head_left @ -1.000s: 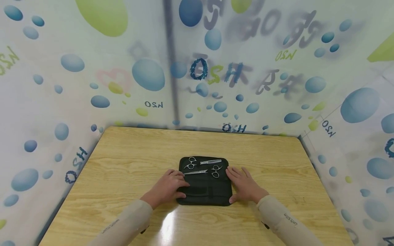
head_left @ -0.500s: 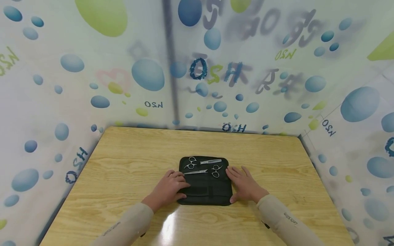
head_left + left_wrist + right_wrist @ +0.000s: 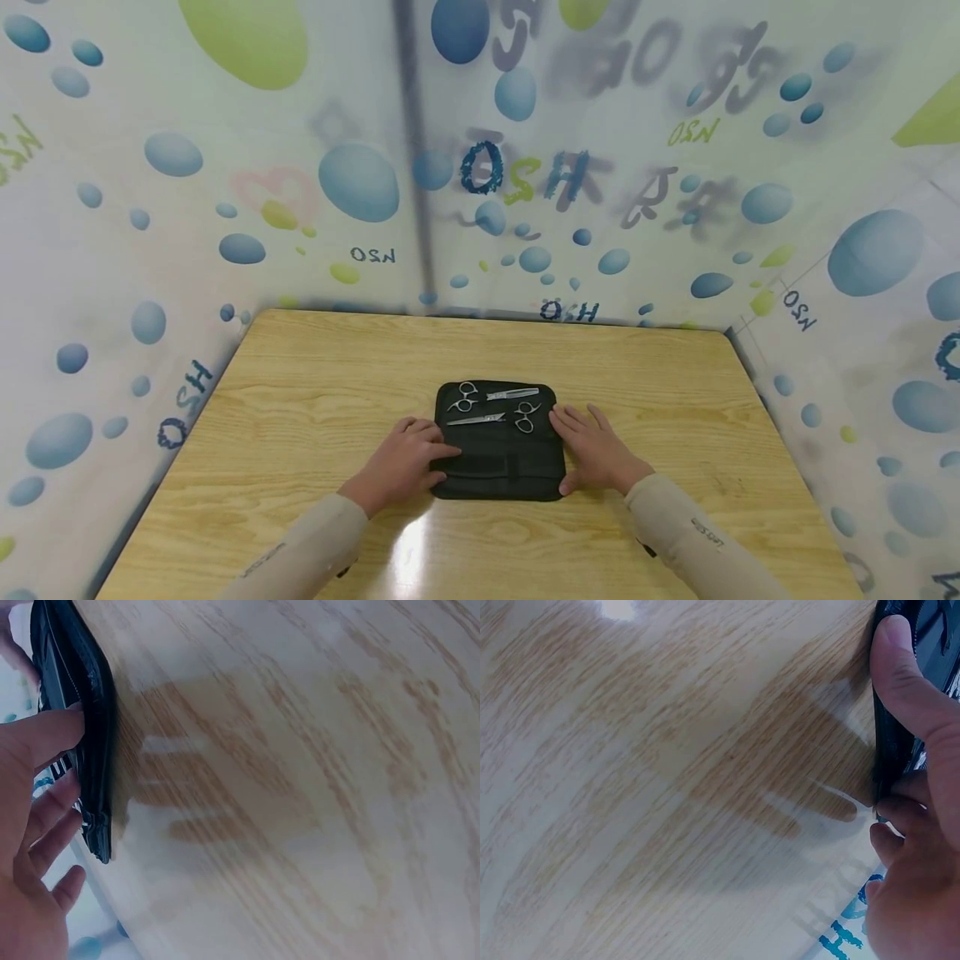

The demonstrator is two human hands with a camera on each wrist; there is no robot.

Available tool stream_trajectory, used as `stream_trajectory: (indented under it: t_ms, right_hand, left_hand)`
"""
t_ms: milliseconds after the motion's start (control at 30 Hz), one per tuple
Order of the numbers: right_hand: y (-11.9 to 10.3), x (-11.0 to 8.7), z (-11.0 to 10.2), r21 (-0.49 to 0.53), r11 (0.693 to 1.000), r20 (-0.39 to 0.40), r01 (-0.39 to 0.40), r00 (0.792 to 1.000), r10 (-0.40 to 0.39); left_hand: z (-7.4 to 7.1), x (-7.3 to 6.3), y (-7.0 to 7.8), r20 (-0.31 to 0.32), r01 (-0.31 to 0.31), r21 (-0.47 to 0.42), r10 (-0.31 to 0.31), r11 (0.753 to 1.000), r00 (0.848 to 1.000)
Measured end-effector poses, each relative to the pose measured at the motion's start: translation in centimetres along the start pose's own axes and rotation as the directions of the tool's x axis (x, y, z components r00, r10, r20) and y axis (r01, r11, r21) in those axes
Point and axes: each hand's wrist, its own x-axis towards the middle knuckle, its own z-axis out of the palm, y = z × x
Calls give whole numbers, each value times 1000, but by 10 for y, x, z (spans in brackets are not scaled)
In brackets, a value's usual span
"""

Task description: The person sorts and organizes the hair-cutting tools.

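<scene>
Both sleeved forearms [image 3: 303, 546] reached forward from the bottom of the head view and slanted inward towards each other, with bare wrists [image 3: 362, 492] showing beyond the cuffs. The left hand [image 3: 401, 462] lay low with its back upward, its index finger [image 3: 444, 452] and thumb [image 3: 49, 736] stretched inward, and its other fingers [image 3: 56, 806] loosely bent and apart. Opposite it, the right hand [image 3: 596, 454] lay palm down, its fingers [image 3: 573, 419] angled forward and inward, while its thumb [image 3: 900, 675] reached out straight, well apart from them.
</scene>
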Motion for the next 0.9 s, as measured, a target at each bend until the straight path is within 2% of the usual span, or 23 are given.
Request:
stream_trajectory:
  t_ms: [233, 567, 700, 900]
  right_hand:
    - [0, 1, 1, -3, 1000, 10, -13, 1000, 13]
    - [0, 1, 1, -11, 1000, 14, -18, 1000, 18]
    - [0, 1, 2, -10, 1000, 18, -22, 1000, 22]
    - [1, 2, 3, -15, 1000, 11, -20, 1000, 20]
  left_hand:
    - [3, 1, 0, -50, 35, -27, -36, 999, 998]
    - [7, 0, 1, -4, 86, -72, -86, 994, 996]
    - [6, -2, 1, -16, 71, -49, -72, 996, 997]
    - [6, -5, -2, -45, 16, 34, -15, 999, 999]
